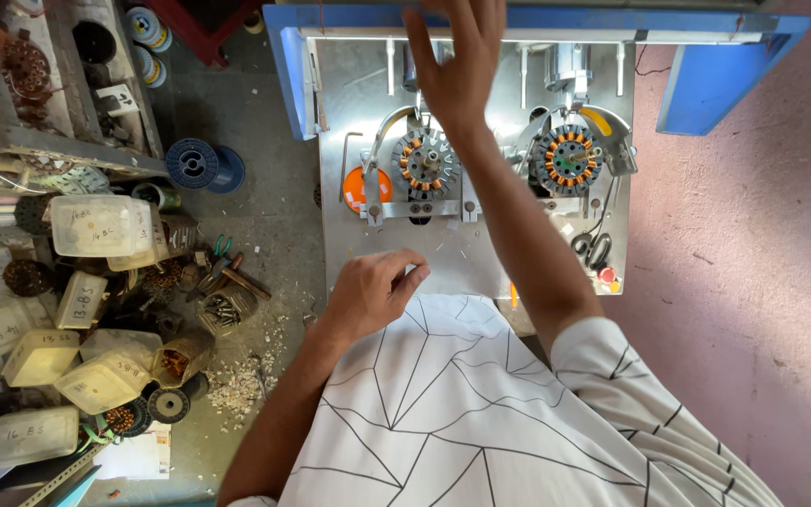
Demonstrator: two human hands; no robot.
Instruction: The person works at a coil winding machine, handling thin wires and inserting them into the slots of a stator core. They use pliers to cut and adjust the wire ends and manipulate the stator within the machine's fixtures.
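Observation:
I look down on a metal winding machine (481,244) with two round stators wound in copper: a left stator (426,162) and a right stator (567,160). My right hand (454,56) reaches far up over the machine's top, fingers spread, above the left stator, holding nothing visible. My left hand (373,286) rests near the plate's front edge, its fingers curled loosely together; whether it pinches something I cannot tell. An orange round knob (360,188) sits left of the left stator.
Black scissors (593,249) and a red button (605,275) lie at the plate's right. Plastic boxes (100,225), loose stators and screws crowd the floor at left. A blue wire spool (194,162) stands there. A pink wall (753,282) runs along the right.

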